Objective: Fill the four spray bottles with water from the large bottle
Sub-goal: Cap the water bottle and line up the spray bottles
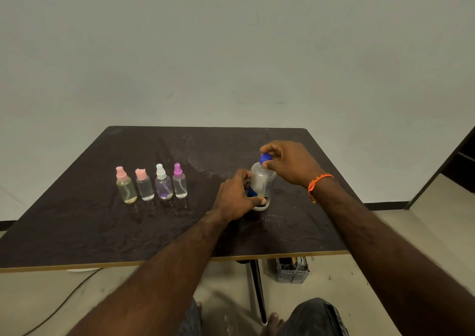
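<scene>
The large bottle (262,181) stood upright on the dark table (102,233), right of centre, and both hands were on it. The left hand (237,198) wrapped round the lower body of the bottle, fingers curled behind it and the thumb pressed across the front near the base, over the blue and black label. Up top, the right hand (289,162) came in from above, thumb and fingers pinched round the blue cap (265,159), which sat on the neck. An orange cord bracelet (317,181) showed on the right wrist. The bottle looked clear and cloudy, and how much water it held could not be told. Over to the left, well apart from the hands, the four spray bottles stood upright in a neat row, just beside one another: the pink-topped bottle (126,185) with a yellowish tint, the peach-capped bottle (144,185), the white-topped bottle (163,182) with purple at its bottom, and the purple-topped bottle (179,181). All four had their tops on. Under the table's near edge a grey slotted basket (293,271) sat on the floor beside the black table leg (258,289).
</scene>
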A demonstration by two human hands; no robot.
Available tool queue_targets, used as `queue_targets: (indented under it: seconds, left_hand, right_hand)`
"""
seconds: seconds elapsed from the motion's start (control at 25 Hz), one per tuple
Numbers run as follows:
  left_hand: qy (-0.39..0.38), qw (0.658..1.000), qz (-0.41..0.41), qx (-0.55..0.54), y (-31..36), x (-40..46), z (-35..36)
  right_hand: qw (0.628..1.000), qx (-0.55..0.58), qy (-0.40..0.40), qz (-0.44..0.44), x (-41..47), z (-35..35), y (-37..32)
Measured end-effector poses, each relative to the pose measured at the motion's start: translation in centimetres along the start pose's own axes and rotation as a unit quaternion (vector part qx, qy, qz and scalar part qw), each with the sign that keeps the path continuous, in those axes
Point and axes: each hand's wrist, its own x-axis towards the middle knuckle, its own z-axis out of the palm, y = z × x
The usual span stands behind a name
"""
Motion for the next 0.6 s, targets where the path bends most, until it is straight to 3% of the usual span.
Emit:
queue_targets:
  seconds: [0.08,0.16,0.32,0.6]
  left_hand:
    - [0.002,1.0,0.0,0.006,0.1,0.0,-0.1]
    - [-0.001,1.0,0.0,0.006,0.1,0.0,-0.1]
    - [0.0,1.0,-0.002,0.0,-0.2,0.2,0.1]
    - [0.001,1.0,-0.003,0.005,0.1,-0.1,0.0]
  right_hand:
    - [0.997,-0.04,0.057,0.024,0.3,0.2,-0.1]
    - [0.992,-0.108,0.064,0.033,0.5,0.3,-0.2]
    - [1.0,0.021,-0.002,0.015,-0.2,0.2,0.1]
    - [0.992,0.008,0.11,0.058,-0.1,1.5,0.3]
